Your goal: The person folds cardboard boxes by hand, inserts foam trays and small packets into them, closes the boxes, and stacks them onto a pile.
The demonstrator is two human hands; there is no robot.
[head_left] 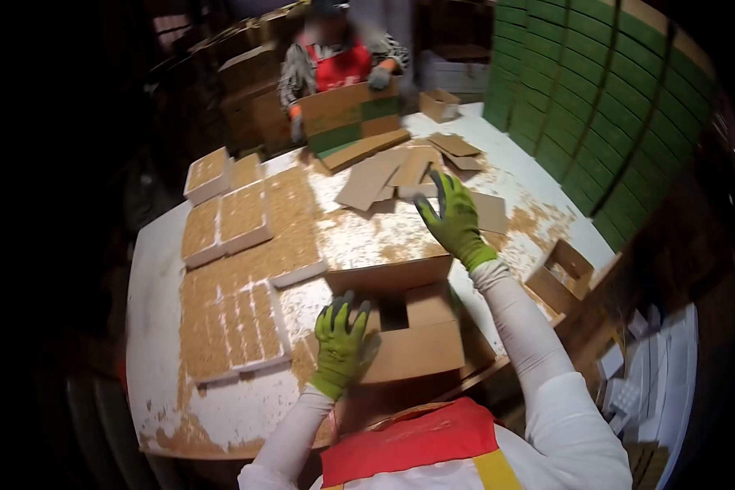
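Observation:
A cardboard box [412, 353] with its flaps up stands at the near edge of the table, right in front of me. My left hand [340, 345], in a green glove with grey fingertips, lies at the left side of this box with fingers spread. Beyond the box's far right corner, my right hand [453, 214] is raised in the same kind of glove, thumb and fingers apart and holding nothing. Past its fingers lie loose flat cardboard pieces [373, 178]. I cannot make out the bottom of the box.
Shallow white trays [245, 219] filled with brown granular material sit at the left, with more spilled around them. Across the table [159, 269], a gloved person handles a larger cardboard box [331, 114]. Green stacked boxes [584, 90] rise at the right, near a small open box [561, 273].

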